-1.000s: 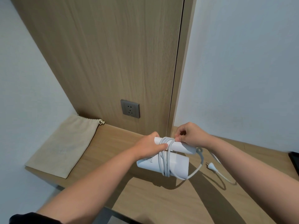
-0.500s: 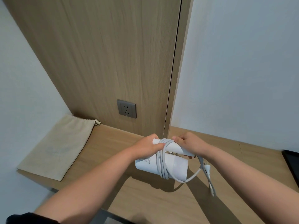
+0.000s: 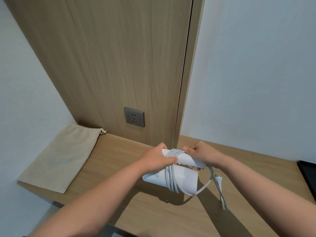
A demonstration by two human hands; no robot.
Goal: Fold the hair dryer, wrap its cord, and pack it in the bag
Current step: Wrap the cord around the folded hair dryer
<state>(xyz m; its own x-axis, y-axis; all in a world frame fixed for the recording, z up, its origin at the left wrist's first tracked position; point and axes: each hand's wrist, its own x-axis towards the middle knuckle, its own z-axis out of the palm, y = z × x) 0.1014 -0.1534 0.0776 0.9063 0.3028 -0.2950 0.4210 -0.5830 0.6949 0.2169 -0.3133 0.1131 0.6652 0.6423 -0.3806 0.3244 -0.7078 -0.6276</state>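
One: Several turns of cord (image 3: 172, 179) are entered round the folded hair dryer (image 3: 187, 182). Why is it held clear of the surface (image 3: 119, 151)?
Two: Room for passing the cord beneath is judged the reason. Left hand (image 3: 157, 159): fingers curled over the handle, thumb pressed on the coils so that slack is kept out.
One: Right hand (image 3: 203, 153)?
Two: Fingers closed round the handle's far end; whether the cord is also pinched cannot be told. Plug (image 3: 218, 178): hung loose at the right, unwrapped.
One: Bag (image 3: 58, 158)?
Two: Laid flat at the left, well apart, drawstring end towards the wood panel. Packing is judged not yet begun.
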